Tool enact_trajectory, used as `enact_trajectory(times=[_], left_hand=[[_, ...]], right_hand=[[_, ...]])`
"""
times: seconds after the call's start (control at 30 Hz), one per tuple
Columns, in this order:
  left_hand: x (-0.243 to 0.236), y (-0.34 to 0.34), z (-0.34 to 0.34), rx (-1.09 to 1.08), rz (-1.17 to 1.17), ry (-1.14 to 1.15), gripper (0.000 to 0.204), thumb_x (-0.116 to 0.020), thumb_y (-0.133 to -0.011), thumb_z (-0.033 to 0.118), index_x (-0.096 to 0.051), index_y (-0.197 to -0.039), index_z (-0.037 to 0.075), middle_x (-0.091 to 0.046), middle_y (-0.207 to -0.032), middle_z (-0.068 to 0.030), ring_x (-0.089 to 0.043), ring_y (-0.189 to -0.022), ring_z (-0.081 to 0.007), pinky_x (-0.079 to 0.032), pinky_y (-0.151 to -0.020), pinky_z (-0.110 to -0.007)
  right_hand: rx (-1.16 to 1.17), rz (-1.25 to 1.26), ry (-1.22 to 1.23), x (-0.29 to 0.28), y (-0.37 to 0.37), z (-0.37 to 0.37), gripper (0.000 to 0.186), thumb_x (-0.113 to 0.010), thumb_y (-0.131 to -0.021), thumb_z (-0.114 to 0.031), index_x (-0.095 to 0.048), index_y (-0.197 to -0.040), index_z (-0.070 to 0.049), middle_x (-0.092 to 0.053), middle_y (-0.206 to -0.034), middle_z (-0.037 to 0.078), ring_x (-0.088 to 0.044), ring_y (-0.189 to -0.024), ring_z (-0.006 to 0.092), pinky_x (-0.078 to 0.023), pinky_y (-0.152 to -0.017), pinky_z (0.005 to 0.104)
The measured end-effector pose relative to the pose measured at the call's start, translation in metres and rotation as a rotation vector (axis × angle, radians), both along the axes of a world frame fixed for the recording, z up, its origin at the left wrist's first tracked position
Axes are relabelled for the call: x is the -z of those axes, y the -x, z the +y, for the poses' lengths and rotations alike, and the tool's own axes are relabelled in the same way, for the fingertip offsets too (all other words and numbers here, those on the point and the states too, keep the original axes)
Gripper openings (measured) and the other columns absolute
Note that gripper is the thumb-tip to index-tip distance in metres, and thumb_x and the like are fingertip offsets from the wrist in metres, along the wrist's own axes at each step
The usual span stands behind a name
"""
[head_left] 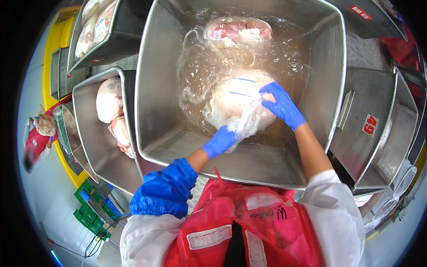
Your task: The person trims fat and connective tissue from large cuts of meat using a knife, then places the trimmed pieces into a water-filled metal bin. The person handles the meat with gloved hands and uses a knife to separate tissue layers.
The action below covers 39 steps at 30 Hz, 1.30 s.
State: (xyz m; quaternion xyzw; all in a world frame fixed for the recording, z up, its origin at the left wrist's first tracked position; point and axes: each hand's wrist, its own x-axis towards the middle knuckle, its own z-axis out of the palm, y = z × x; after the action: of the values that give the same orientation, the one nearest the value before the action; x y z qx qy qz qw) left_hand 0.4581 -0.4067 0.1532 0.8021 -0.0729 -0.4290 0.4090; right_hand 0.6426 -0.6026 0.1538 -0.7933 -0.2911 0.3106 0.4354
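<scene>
The left hand and right hand grip the bag around the meat, in water between the tub's side edges; likely heavy and slippery, best held by gathered bag.

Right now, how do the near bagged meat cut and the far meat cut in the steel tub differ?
The near bagged meat cut looks pale; the far meat cut shows a red face. The near cut bears a blue-and-white label; none shows on the far cut. The left hand and right hand are at the near cut; neither touches the far one. Both cuts sit in murky water in the steel tub.
</scene>
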Motion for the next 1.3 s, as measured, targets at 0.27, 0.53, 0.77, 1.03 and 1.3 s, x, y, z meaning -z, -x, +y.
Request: enact_trajectory(times=[0.27, 0.53, 0.77, 1.03, 1.3], left_hand=[[-0.054, 0.077, -0.013, -0.883, 0.188, 0.444, 0.038, -0.046, -0.090, 0.021, -0.043, -0.122, 0.002, -0.046, -0.121, -0.0149, -0.047, -0.110, -0.0256, -0.035, -0.096, -0.034], [-0.077, 0.077, 0.005, -0.908, 0.180, 0.085, 0.036, -0.047, -0.090, 0.025, -0.044, -0.120, 0.004, -0.053, -0.110, -0.0135, -0.050, -0.104, -0.0248, -0.042, -0.090, -0.039], [-0.153, -0.008, 0.038, -1.815, 0.157, 0.759, 0.031, -0.043, -0.087, 0.034, -0.051, -0.101, 0.009, -0.052, -0.080, -0.0079, -0.050, -0.074, -0.0252, -0.042, -0.071, -0.041], [-0.148, -0.042, 0.115, -1.448, -0.269, 0.541, 0.032, -0.044, -0.091, 0.023, -0.048, -0.115, 0.002, -0.055, -0.102, -0.0072, -0.053, -0.092, -0.0167, -0.044, -0.083, -0.030], [-0.034, -0.010, 0.037, -1.351, 0.863, 0.643, 0.034, -0.049, -0.087, 0.024, -0.050, -0.113, 0.001, -0.057, -0.097, -0.0067, -0.056, -0.087, -0.0165, -0.044, -0.081, -0.027]], right_hand=[[-0.116, -0.281, 0.509, 0.132, 0.039, 0.082, 0.060, -0.062, -0.074, -0.030, -0.041, -0.128, -0.015, -0.034, -0.135, 0.012, -0.032, -0.124, 0.0310, -0.029, -0.097, 0.0486], [-0.197, -0.204, 0.196, 0.161, 0.051, 0.084, 0.024, -0.054, -0.080, -0.015, -0.062, -0.102, -0.010, -0.060, -0.105, 0.011, -0.055, -0.100, 0.0252, -0.044, -0.083, 0.0328], [-0.518, 0.707, -0.110, 0.067, 0.091, 0.012, 0.039, -0.056, -0.084, -0.032, -0.055, -0.116, -0.009, -0.059, -0.110, 0.011, -0.054, -0.101, 0.0199, -0.040, -0.090, 0.0321], [-0.030, 0.518, -0.102, -0.013, 0.108, 0.015, 0.021, -0.048, -0.087, -0.021, -0.055, -0.090, -0.002, -0.057, -0.079, 0.022, -0.056, -0.071, 0.0370, -0.043, -0.064, 0.0424], [-0.446, 0.288, -0.389, -0.059, 0.144, 0.084, 0.017, -0.051, -0.080, -0.019, -0.052, -0.077, -0.002, -0.055, -0.069, 0.018, -0.053, -0.058, 0.0380, -0.042, -0.053, 0.0440]])
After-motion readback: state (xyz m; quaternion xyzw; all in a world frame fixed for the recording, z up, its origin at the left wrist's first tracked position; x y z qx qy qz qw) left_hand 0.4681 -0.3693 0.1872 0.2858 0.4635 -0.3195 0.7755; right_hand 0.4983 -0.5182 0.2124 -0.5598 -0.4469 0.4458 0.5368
